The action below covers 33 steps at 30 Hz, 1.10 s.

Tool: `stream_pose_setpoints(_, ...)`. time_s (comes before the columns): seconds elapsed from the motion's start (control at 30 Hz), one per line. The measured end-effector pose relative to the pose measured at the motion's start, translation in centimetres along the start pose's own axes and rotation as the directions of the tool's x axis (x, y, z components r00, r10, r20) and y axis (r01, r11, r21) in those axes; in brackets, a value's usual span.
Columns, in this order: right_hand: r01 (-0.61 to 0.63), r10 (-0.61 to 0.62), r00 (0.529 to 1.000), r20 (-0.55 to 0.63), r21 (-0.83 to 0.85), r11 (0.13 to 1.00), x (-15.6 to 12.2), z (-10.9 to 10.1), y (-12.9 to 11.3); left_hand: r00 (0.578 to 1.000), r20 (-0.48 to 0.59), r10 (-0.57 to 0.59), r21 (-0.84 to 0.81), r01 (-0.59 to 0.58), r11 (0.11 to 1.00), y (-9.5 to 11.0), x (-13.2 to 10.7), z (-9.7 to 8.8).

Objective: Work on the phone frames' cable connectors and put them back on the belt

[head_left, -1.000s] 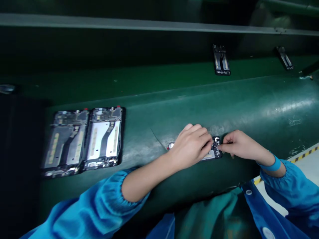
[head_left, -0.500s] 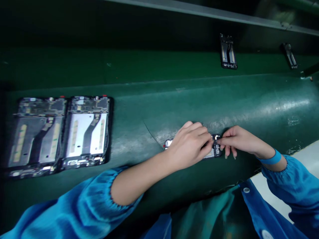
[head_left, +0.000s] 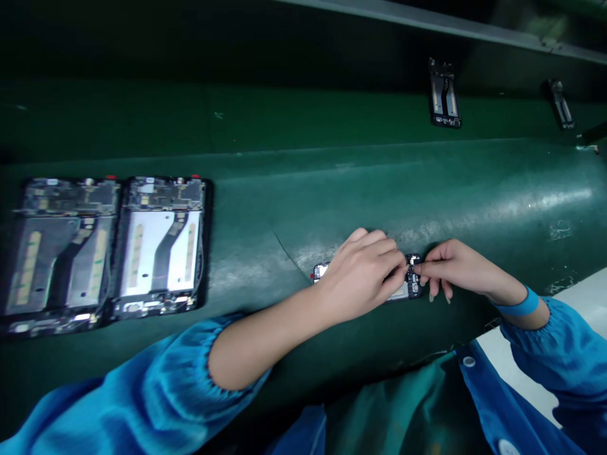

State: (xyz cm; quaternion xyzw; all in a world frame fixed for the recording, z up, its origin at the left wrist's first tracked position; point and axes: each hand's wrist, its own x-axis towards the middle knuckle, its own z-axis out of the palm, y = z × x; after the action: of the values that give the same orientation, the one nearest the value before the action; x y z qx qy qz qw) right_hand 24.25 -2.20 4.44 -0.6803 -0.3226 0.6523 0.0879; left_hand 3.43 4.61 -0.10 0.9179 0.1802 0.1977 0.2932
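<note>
An opened phone frame (head_left: pixel 411 285) lies sideways on the green belt (head_left: pixel 332 189) near its front edge. My left hand (head_left: pixel 363 275) lies over most of it, fingers curled down and pressing it to the belt. My right hand (head_left: pixel 448 268) comes in from the right, thumb and forefinger pinched at the frame's right end, where a dark circuit board shows. What the pinch holds is too small to make out. Both arms wear blue sleeves, and a blue band circles the right wrist.
Two more opened phone frames (head_left: pixel 161 246) lie side by side at the left of the belt. Two further frames (head_left: pixel 444 93) sit on the far strip at the upper right. A grey rail (head_left: pixel 427 25) runs along the back.
The view has shifted slightly, so the two frames at the left sit further left. My hands have stayed on the phone frame, the right fingers still pinched at its end.
</note>
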Motion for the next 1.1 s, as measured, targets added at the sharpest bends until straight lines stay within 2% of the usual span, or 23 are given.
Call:
stream_pose_setpoints(0.23, -0.030, 0.029, 0.999, 0.018, 0.011, 1.000, 0.49, 0.03, 0.12, 1.000, 0.022, 0.001, -0.007, -0.001, 1.000, 0.08, 0.16, -0.14)
stream_pose_setpoints(0.33, -0.038, 0.037, 0.999, -0.024, -0.011, 0.999, 0.62, 0.19, -0.08, 0.999, 0.030, -0.016, -0.021, 0.016, 1.000, 0.15, 0.17, -0.17)
stream_pose_setpoints(0.5, 0.021, -0.028, 0.998, -0.057, -0.116, 0.993, 0.63, 0.07, -0.39, 0.996, 0.023, -0.082, -0.042, 0.083, 0.996, 0.60, -0.11, 0.11)
stream_pose_setpoints(0.63, 0.032, -0.036, 0.999, -0.038, -0.114, 0.993, 0.58, -0.35, -0.25, 0.993, 0.027, -0.119, -0.038, 0.120, 0.992, 0.91, -0.17, 0.34)
stream_pose_setpoints(0.93, 0.027, -0.028, 0.999, -0.014, -0.118, 0.993, 0.75, -0.54, -0.37, 0.991, 0.038, -0.127, -0.076, 0.129, 0.989, 0.78, 0.02, 0.24)
stream_pose_setpoints(1.1, 0.039, -0.040, 0.999, -0.004, -0.090, 0.995, 0.96, -0.50, -0.43, 0.993, 0.050, -0.104, -0.006, 0.104, 0.995, 0.88, 0.07, 0.00)
